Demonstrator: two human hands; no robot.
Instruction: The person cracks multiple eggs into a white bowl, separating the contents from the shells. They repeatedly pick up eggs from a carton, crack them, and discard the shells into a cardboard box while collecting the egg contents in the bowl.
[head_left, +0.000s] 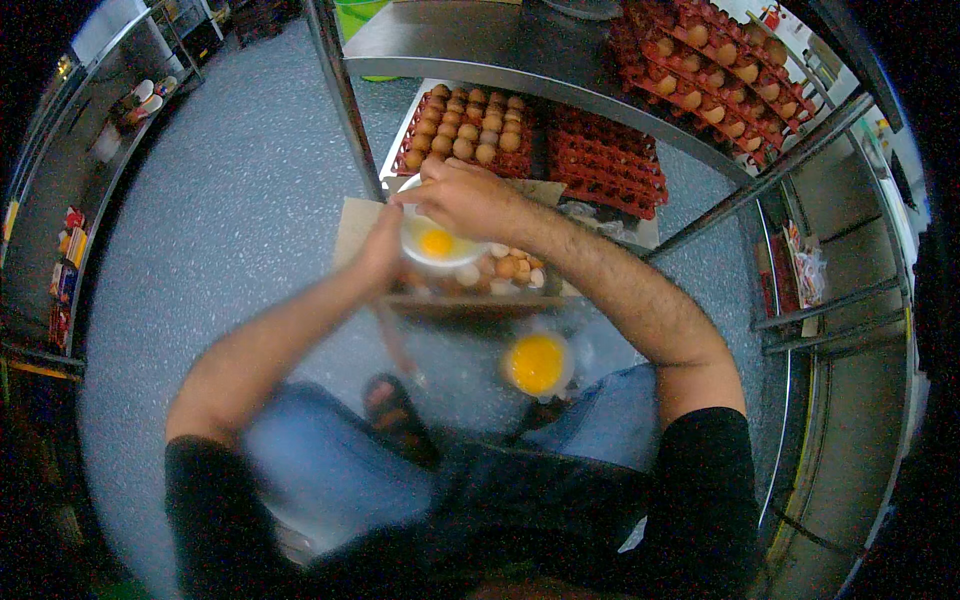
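Note:
A white bowl (442, 262) holds clear egg white and one round yolk (437, 242). My left hand (384, 244) grips the bowl at its left side. Over the bowl's far part is my right hand (469, 199), fingers curled and its index pointing towards the left fingertips. Whether something sits inside the right hand is hidden. Under and beside the bowl, a cardboard box (480, 301) contains cracked eggshells (517, 268). Closer to my feet, a clear container (566, 367) full of orange-yellow yolks (535, 364) stands on the floor.
Past the bowl, brown eggs (466, 133) fill a red egg tray (517, 163). Stacked red trays (607, 161) stand to their right. A steel shelf (480, 37) overhangs them, with more egg trays (705, 82) on top. A metal leg (341, 97) rises near my left hand.

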